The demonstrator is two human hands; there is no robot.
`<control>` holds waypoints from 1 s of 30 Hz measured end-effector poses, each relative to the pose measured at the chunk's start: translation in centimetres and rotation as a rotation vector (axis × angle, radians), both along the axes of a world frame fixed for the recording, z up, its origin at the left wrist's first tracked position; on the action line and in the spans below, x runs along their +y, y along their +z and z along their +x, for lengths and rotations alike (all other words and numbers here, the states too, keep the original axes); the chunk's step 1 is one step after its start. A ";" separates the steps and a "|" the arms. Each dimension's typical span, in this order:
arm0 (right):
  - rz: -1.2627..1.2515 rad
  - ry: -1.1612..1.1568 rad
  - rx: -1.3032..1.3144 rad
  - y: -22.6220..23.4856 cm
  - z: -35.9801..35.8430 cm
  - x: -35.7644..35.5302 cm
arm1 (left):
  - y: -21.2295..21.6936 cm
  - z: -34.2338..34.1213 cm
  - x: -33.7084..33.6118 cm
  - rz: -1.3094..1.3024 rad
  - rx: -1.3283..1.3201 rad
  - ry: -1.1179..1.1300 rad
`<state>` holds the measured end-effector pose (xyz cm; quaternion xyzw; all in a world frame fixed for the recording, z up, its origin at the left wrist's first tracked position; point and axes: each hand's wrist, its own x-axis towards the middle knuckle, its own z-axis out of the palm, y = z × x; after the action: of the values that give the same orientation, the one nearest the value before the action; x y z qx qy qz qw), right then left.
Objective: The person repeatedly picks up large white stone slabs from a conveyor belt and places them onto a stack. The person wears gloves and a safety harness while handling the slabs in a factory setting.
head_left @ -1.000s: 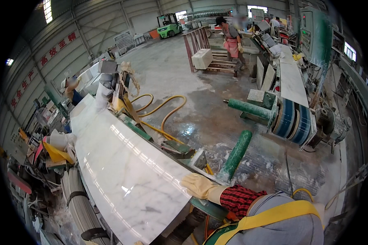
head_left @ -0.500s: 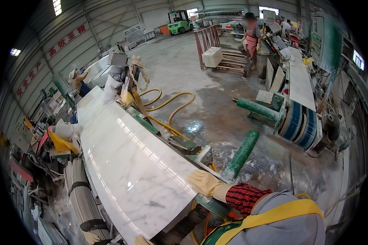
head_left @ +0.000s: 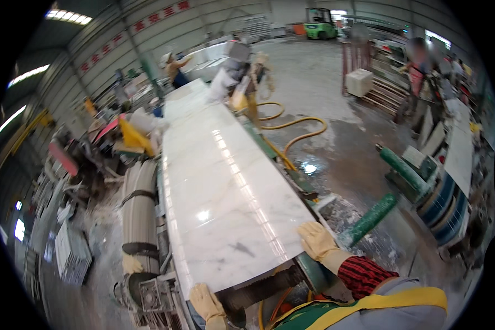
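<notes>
A long polished white marble slab [head_left: 231, 181] with grey veins lies along the machine bed, stretching away from me. Both my hands wear cream work gloves. My right hand [head_left: 318, 242] rests at the slab's near right corner, fingers stretched flat along its edge. At the near left corner, my left hand [head_left: 206, 305] touches the slab with fingers extended; its thumb is hidden. Beneath the near end shows a dark conveyor belt [head_left: 264, 294].
A green roller [head_left: 372, 219] juts out to the right. Yellow hoses [head_left: 297, 128] curl over the wet floor. To the left, a loose glove [head_left: 131, 264] lies by the ribbed belt [head_left: 139, 206]. Co-workers [head_left: 176, 70] [head_left: 415, 71] and a green forklift [head_left: 320, 25] are farther off.
My view has turned left, so the scene sits farther right in the picture. My left hand shows more fully at the slab's corner; my right hand stays at its corner.
</notes>
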<state>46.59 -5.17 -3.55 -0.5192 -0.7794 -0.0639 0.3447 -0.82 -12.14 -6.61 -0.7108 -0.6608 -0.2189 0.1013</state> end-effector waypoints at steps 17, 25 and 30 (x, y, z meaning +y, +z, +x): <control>-0.053 0.066 0.011 2.2 -0.8 -0.6 | 0.3 0.1 -1.6 -0.038 -0.007 0.070; 0.013 0.063 0.020 2.8 -1.3 -1.1 | 0.5 -0.3 -1.2 0.038 -0.036 0.026; 0.063 0.088 0.069 2.6 -1.5 -0.6 | 1.8 -3.1 1.3 -0.181 0.016 0.105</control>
<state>45.14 -5.81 -0.96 -0.4751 -0.7868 -0.0554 0.3901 -3.97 -10.85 -4.84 -0.6832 -0.7133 -0.1469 0.0533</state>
